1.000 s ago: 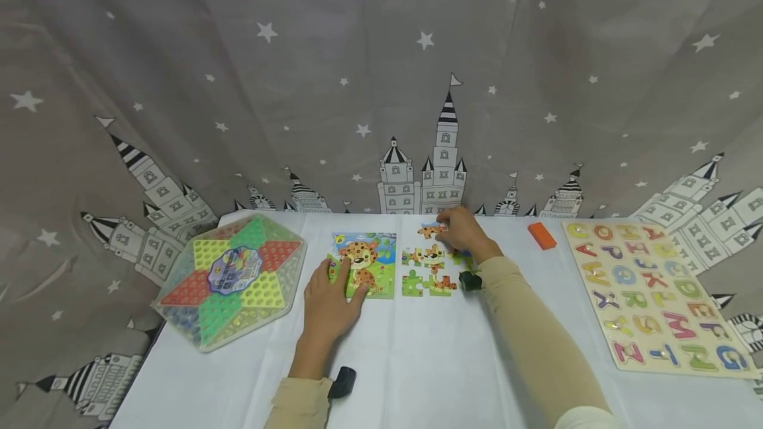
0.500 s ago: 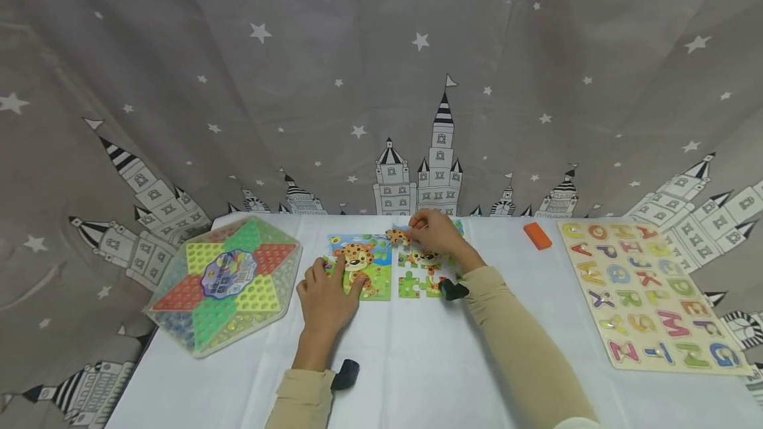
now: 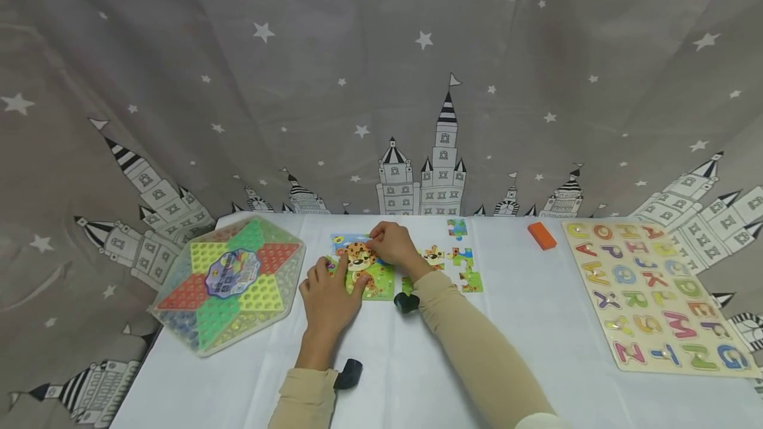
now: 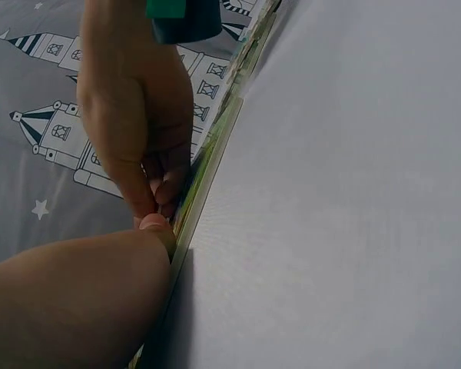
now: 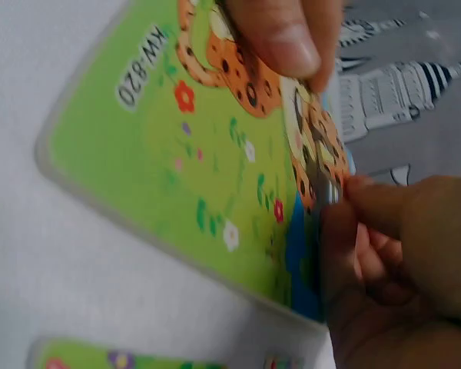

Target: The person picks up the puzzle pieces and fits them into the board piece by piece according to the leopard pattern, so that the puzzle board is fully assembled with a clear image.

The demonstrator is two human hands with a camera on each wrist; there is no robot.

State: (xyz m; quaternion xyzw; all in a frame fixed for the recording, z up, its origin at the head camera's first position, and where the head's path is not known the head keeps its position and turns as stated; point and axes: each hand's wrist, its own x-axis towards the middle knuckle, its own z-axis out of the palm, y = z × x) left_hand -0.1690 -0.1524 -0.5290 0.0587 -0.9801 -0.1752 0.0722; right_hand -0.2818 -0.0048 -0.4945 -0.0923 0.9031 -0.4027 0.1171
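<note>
A cartoon leopard jigsaw board [image 3: 384,286] lies flat on the white table. My left hand [image 3: 330,303] rests on its left side, fingers spread and thumb near the lower middle. At the board's upper edge my right hand [image 3: 393,243] pinches a spotted puzzle piece [image 5: 329,142] between thumb and index finger, tilted against the picture in the right wrist view. The left thumb [image 5: 280,46] touches the picture there. Loose puzzle pieces lie to the right: a leopard-face piece [image 3: 434,257], a blue-and-green piece [image 3: 457,228] and green ones [image 3: 471,280]; my right hand and wrist hide some.
A hexagonal Chinese checkers board [image 3: 274,286] lies at the left. On the right are an orange block [image 3: 541,236] and a wooden alphabet board [image 3: 602,310] with knobbed letters. Behind the table hangs a grey curtain [image 3: 298,85] with castles and stars.
My right hand has carried the spotted puzzle piece left, from among the loose pieces to the jigsaw board's upper edge. The left hand has stayed on the board.
</note>
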